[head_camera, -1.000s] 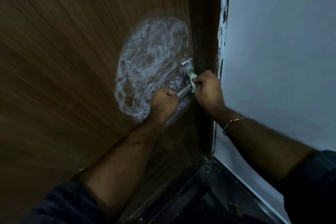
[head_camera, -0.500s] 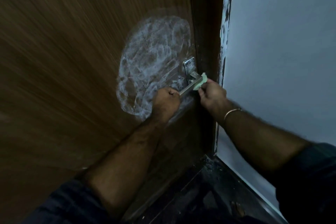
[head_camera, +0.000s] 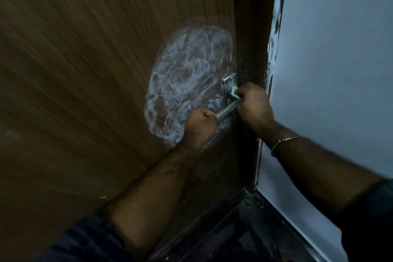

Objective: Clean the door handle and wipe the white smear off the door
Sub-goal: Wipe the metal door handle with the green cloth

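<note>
At door handle (head_camera: 227, 110) — left hand (head_camera: 201, 125) grips lever; right hand (head_camera: 254, 105) pinches cloth (head_camera: 234, 93).

A brown wood-grain door (head_camera: 85, 70) stands shut, its right edge against a dark frame. Near that edge sits a shiny metal lever handle (head_camera: 227, 109) on an upright plate, the lever angled down-left. A broad, swirly white smear (head_camera: 187, 74) spreads left of and above the handle, touching its plate.
</note>
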